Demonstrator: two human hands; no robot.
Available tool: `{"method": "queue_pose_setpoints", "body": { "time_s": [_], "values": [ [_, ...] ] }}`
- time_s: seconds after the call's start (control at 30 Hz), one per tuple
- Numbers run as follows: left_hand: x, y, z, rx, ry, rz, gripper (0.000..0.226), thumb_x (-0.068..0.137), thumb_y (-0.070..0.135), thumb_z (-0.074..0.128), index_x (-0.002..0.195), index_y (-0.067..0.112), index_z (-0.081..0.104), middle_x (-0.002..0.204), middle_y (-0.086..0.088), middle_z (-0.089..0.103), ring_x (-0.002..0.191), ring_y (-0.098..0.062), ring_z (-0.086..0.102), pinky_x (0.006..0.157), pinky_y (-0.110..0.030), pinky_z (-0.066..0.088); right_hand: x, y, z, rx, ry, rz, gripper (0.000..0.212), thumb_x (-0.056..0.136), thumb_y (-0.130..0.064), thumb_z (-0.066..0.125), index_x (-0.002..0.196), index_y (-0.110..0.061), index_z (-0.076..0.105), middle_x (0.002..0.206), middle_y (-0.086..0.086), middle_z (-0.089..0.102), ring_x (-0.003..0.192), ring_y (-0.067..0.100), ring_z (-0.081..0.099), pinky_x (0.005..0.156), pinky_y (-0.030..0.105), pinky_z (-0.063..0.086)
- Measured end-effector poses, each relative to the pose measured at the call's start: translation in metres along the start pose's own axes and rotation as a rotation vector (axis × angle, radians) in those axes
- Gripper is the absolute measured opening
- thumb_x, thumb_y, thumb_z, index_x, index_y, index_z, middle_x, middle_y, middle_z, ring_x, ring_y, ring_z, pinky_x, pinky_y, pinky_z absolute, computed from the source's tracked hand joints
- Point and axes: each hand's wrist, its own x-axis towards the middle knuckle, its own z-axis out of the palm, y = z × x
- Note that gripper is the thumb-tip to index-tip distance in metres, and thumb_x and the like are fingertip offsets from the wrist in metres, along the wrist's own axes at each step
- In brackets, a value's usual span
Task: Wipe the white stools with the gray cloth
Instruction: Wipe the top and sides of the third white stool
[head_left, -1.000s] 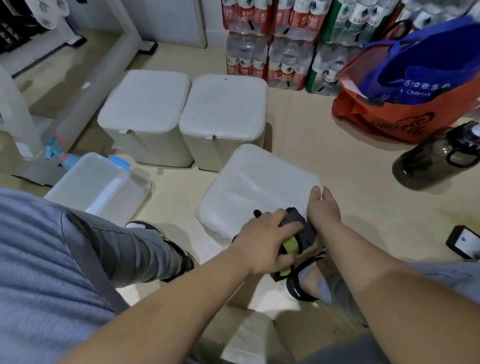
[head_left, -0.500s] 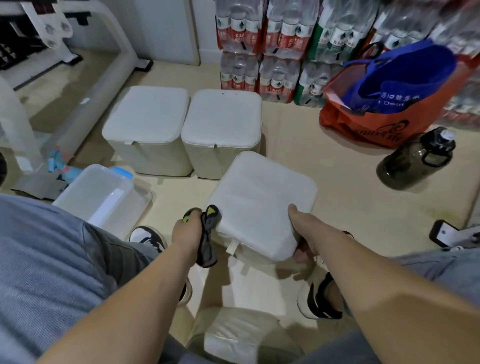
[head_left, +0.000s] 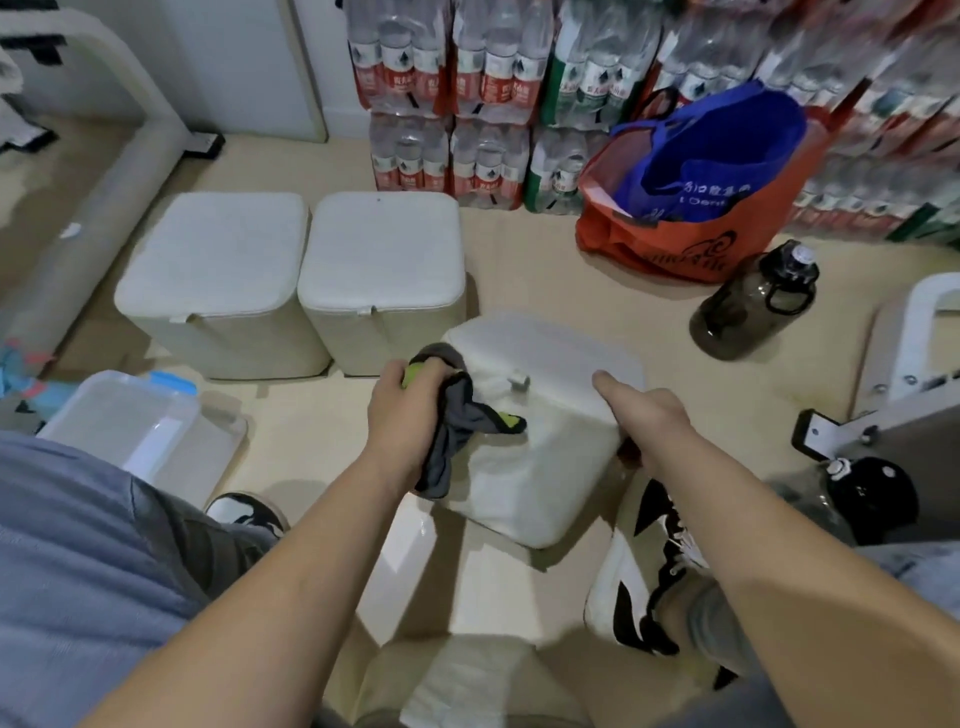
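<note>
Three white cube stools are on the floor. The nearest stool (head_left: 540, 467) is tipped back, its near side wall turned up toward me. My right hand (head_left: 644, 415) grips its right front corner, thumb on the cushion edge. My left hand (head_left: 405, 410) is shut on the gray cloth (head_left: 462, 431), which has green trim and hangs against the stool's left side wall. Behind it, one stool (head_left: 218, 260) stands at the left and another stool (head_left: 384, 254) beside it, both upright and touching.
A clear plastic box (head_left: 140, 426) with a blue clip sits at the left. A dark water jug (head_left: 753, 306) and an orange bag (head_left: 691, 228) stand at the right, with stacked bottle packs (head_left: 467, 104) behind. A black jug (head_left: 862, 493) is near my right shoe (head_left: 644, 571).
The near stool has been tipped back so its side wall faces up. My left hand has brought the cloth from the stool's left edge onto that side wall.
</note>
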Motion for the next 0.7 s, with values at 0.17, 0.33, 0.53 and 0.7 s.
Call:
{"method": "queue_pose_setpoints", "body": {
  "time_s": [0.17,0.33,0.53,0.7],
  "values": [
    [0.011,-0.008,0.024,0.475,-0.023,0.303,0.033,0.084,0.037,0.068,0.116,0.034,0.059,0.114,0.012,0.064,0.102,-0.010,0.061,0.083,-0.034,0.049,0.001,-0.011,0.010,-0.338,-0.044,-0.025,0.090,0.090,-0.071,0.046,0.160,-0.015,0.037,0.150,0.021,0.054,0.130,0.041,0.057,0.097,0.045,0.051],
    [0.014,-0.036,0.041,0.707,-0.115,0.542,0.056,0.090,0.037,0.068,0.142,0.030,0.048,0.138,0.011,0.051,0.119,-0.013,0.054,0.086,-0.035,0.049,-0.007,-0.039,0.002,-0.592,0.060,-0.419,0.057,0.099,-0.071,0.035,0.145,-0.043,0.054,0.148,0.002,0.049,0.140,0.029,0.046,0.110,0.048,0.044],
    [0.027,-0.031,0.045,0.692,-0.025,0.530,0.053,0.087,0.045,0.068,0.137,0.033,0.054,0.134,0.011,0.042,0.108,-0.012,0.059,0.083,-0.033,0.051,-0.010,-0.052,0.026,-0.722,-0.057,-0.733,0.054,0.080,-0.088,0.054,0.102,-0.038,0.060,0.107,-0.010,0.055,0.110,0.013,0.050,0.090,0.038,0.045],
    [0.025,-0.022,0.062,0.462,0.138,0.456,0.050,0.091,0.037,0.071,0.138,0.025,0.057,0.126,0.006,0.044,0.105,-0.009,0.057,0.086,-0.027,0.046,0.004,-0.064,0.031,-0.800,-0.027,-0.729,0.051,0.109,-0.059,0.035,0.074,-0.024,0.045,0.080,-0.003,0.058,0.088,0.030,0.058,0.071,0.038,0.037]
  ]
}}
